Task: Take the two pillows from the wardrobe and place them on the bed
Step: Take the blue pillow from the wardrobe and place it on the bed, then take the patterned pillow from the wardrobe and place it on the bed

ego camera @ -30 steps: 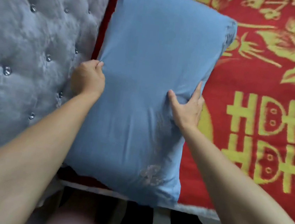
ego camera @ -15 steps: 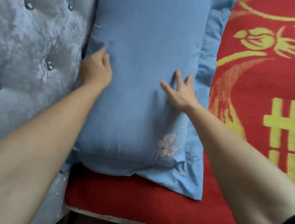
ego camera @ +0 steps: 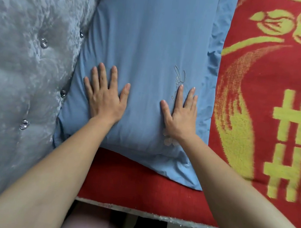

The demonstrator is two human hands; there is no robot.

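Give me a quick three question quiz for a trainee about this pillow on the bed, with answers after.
1. True or false: both hands lie flat and open on the blue pillow.
2. What is directly left of the pillow: A) grey tufted headboard, B) wardrobe, C) window?
3. What colour is the blanket under the pillow?

Key:
1. True: left hand and right hand press with spread fingers.
2. A, the headboard.
3. Red with yellow patterns, blanket.

Blue pillow (ego camera: 149,57) w/ embroidered corner lies flat on red bed (ego camera: 136,188), against grey headboard (ego camera: 29,61).
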